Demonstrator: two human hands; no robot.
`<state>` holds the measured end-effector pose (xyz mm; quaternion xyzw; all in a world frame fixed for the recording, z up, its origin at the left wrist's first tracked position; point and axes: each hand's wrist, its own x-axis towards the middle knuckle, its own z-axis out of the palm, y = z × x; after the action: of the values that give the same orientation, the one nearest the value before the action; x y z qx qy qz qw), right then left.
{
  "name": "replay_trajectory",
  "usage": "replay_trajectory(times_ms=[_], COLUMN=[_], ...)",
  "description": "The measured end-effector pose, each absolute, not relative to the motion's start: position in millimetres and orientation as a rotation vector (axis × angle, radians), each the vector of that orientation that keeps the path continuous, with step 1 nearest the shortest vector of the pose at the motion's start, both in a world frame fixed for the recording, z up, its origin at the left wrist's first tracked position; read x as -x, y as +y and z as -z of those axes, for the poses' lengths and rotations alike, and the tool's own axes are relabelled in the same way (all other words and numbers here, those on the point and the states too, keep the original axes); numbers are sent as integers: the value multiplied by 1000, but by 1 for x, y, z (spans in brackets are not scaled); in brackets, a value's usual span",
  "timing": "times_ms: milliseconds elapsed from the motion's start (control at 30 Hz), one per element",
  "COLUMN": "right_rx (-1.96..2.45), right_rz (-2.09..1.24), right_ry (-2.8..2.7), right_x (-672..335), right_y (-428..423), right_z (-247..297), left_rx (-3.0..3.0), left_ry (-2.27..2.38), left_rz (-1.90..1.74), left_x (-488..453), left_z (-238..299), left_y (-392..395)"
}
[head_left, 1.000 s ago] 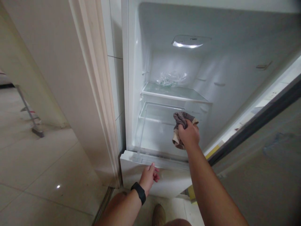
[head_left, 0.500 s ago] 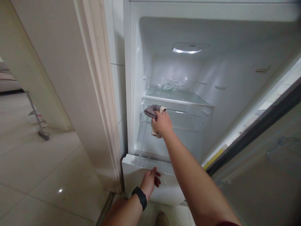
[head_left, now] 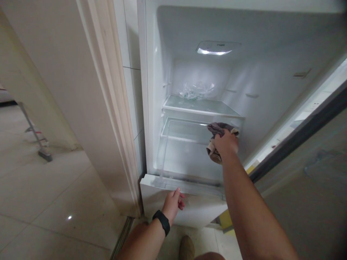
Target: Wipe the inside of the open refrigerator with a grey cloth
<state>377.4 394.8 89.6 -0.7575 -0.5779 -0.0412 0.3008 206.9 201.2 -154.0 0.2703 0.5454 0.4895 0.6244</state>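
My right hand (head_left: 227,145) is closed on a bunched grey and beige cloth (head_left: 214,151), inside the open fridge (head_left: 166,47). The cloth hangs at the right side, below the glass shelf (head_left: 200,104). It appears to be over the clear-walled drawer (head_left: 164,151); whether it touches a wall is unclear. Lower down, my left hand (head_left: 173,206), with a black band on the wrist, is by the white drawer front (head_left: 199,209). Its thumb points up and its fingers are loosely bent and apart, with nothing visible in them.
A crumpled clear plastic bag (head_left: 196,91) lies on the glass shelf under the lit lamp (head_left: 214,50). The open fridge door (head_left: 311,187) slants along the right. A door frame (head_left: 108,90) stands close at left. Beyond it, a broom (head_left: 45,154) rests on the tiled floor.
My right hand has carried the cloth from the left part of the fridge across to the right side. My left hand stays by the drawer front. The view has shifted slightly.
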Motion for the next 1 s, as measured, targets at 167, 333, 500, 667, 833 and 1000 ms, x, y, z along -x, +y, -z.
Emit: replay_trajectory(times_ms=[167, 333, 500, 667, 833, 1000], right_rx=[1808, 1577, 1471, 1462, 1464, 1835], right_rz=[188, 216, 137, 118, 79, 118], right_ry=[-1745, -2072, -2391, -2590, -2731, -2311], right_x=[-340, -275, -259, -296, -336, -374], right_y=[390, 377, 366, 347, 325, 351], right_z=[-83, -65, -36, -3, 21, -5], left_rx=[-616, -632, -636, -636, -631, -640], left_ry=[1261, 1273, 1284, 1265, 1259, 1258], left_rz=[-1126, -1126, -1124, -1136, -1140, -1123], left_x=[-207, -207, -207, -208, -208, -206], left_z=[154, 153, 154, 159, 161, 161], left_y=[200, 200, 200, 202, 203, 201])
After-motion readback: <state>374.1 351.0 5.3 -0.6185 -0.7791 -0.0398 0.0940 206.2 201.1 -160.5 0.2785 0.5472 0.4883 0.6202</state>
